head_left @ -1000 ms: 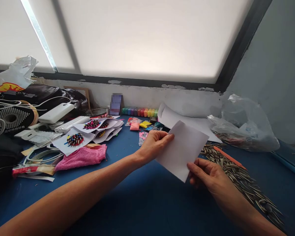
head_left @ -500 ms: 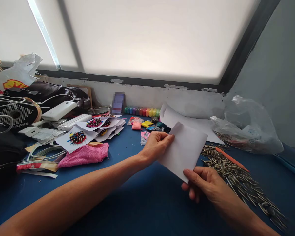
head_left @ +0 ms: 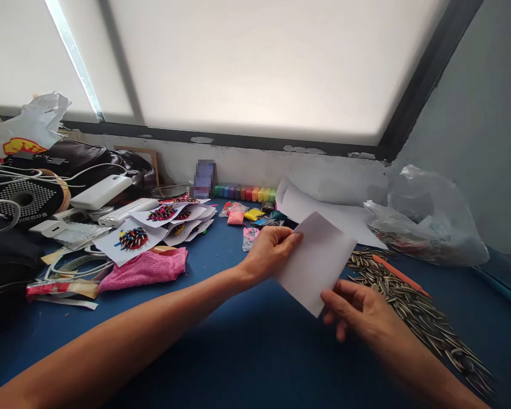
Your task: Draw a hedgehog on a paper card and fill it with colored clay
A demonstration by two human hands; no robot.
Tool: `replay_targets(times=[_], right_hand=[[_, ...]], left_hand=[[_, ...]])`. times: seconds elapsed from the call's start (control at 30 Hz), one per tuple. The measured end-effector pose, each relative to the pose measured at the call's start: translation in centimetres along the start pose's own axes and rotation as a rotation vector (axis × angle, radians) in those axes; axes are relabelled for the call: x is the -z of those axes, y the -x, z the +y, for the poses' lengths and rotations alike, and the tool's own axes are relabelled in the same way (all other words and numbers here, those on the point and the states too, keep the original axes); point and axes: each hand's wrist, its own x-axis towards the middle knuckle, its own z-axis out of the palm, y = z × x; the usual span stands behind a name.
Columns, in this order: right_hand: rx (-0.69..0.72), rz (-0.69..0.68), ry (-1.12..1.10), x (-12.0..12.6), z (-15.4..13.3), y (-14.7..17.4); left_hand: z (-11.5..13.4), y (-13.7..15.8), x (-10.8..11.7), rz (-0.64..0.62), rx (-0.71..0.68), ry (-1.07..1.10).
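A small white sheet of paper (head_left: 317,264) is held up above the blue table, tilted, with its near corner pointing down. My left hand (head_left: 270,253) pinches its left edge, thumb in front. At the lower right edge, my right hand (head_left: 357,309) has its thumb on the paper and its fingers curled partly behind. Right of that hand lies a heap of striped sunflower seeds (head_left: 413,307), an orange stick-like tool (head_left: 400,275) resting on it. To the left are paper sheets bearing colourful seed-covered clay shapes (head_left: 133,239), partly stacked.
A pink cloth (head_left: 147,270), white cables and a white power bank (head_left: 101,191) crowd the left side. A row of coloured clay blocks (head_left: 249,193) and small clay packets (head_left: 235,215) sit at the back. Larger white paper (head_left: 327,218) and a clear plastic bag (head_left: 434,227) lie behind the seeds.
My right hand has shifted slightly up along the paper's lower right edge, and its fingers have loosened a little. The paper has turned slightly; my left hand keeps its pinch.
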Motion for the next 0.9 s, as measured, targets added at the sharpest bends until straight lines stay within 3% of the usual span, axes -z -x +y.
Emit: replay_targets(times=[0.17, 0.37, 0.43, 0.47, 0.57, 0.7, 0.9], right_hand=[[-0.042, 0.007, -0.131, -1.1, 0.3, 0.4], [0.107, 0.372, -0.295, -0.2, -0.1, 0.2], [0.136, 0.446, -0.335, 0.1, -0.3, 0.1], [0.150, 0.463, -0.353, 0.1, -0.4, 0.1], [0.173, 0.420, -0.375, -0.4, -0.4, 0.2], [0.151, 0.362, -0.363, -1.2, 0.1, 0.2], [0.091, 0.410, -0.384, -0.5, 0.6, -0.3]], left_hand=[[0.5, 0.3, 0.0, -0.110, 0.003, 0.077], [0.4, -0.2, 0.7, -0.092, 0.023, 0.300], [0.1, 0.3, 0.1, -0.192, 0.033, 0.275], [0.0, 0.6, -0.3, -0.322, 0.053, 0.261], [-0.1, 1.7, -1.5, -0.546, 0.097, 0.232], [-0.2, 2.3, -2.4, -0.528, 0.100, 0.236], [-0.9, 2.3, -2.2, -0.498, 0.101, 0.223]])
